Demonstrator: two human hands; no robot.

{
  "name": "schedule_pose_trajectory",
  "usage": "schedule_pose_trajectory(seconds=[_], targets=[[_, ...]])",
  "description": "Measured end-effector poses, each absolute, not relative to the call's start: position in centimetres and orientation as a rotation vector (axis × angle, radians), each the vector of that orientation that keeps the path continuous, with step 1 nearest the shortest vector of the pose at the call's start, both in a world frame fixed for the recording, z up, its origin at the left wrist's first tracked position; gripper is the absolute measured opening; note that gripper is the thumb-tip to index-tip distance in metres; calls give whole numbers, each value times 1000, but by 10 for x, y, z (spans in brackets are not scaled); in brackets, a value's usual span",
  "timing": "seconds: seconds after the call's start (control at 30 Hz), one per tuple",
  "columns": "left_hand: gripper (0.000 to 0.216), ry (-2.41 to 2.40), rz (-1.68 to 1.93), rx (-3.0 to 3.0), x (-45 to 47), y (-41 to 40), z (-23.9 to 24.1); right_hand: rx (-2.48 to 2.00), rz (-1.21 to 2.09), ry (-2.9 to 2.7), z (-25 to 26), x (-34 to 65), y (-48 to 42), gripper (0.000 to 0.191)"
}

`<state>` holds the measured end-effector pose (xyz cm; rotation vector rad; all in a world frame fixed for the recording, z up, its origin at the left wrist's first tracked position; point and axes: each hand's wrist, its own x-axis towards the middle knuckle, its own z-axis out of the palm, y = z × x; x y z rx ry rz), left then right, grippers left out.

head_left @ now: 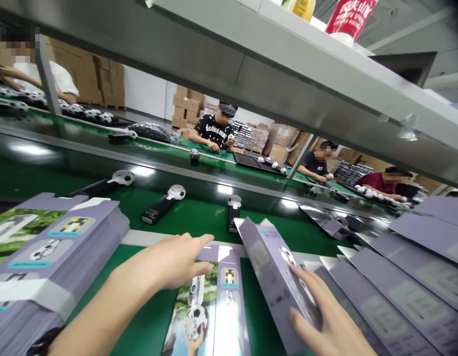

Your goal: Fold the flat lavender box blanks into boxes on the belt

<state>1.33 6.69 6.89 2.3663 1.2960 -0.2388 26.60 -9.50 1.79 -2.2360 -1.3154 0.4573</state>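
My right hand (320, 309) grips a purple carton (268, 277) printed with a football-headed device; the carton is opened into a box shape and leans to the left, its flaps up at the far end. My left hand (173, 262) is stretched out above a flat carton (229, 306), thumb and fingers apart, nothing held in it. That flat carton lies on the green surface between my hands, its picture side up. Beyond my hands, black handheld devices with football-patterned heads lie on the green belt, one (234, 212) close behind the boxed carton.
A banded stack of flat cartons (99, 252) stands at left. Several opened cartons (399, 291) crowd the right side. More devices (164, 202) lie on the belt. A metal shelf (251, 64) crosses overhead, and several people work across the line.
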Motion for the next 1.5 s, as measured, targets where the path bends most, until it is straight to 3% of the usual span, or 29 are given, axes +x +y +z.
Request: schedule_pose_trajectory(seconds=[0.13,0.3,0.6,0.87,1.07,1.27,1.5], targets=[[54,1302,-227,2367,14,68,62,-1930,598,-1375,56,232,-13,77],[46,1368,-246,2379,17,66,55,-1995,612,-1557,60,208,38,77],[39,1351,-256,2355,39,63,39,-2343,748,-1928,30,198,34,53],[52,1411,-79,2234,26,98,31,-2030,764,-1726,30,189,50,57],[54,1618,-225,2205,12,111,21,-1841,1006,-1568,4,197,61,72],[53,1570,-248,2212,11,112,16,-1817,894,-1533,3,195,63,73],[50,1476,-54,2190,14,111,15,-1984,938,-1697,19,188,48,51]])
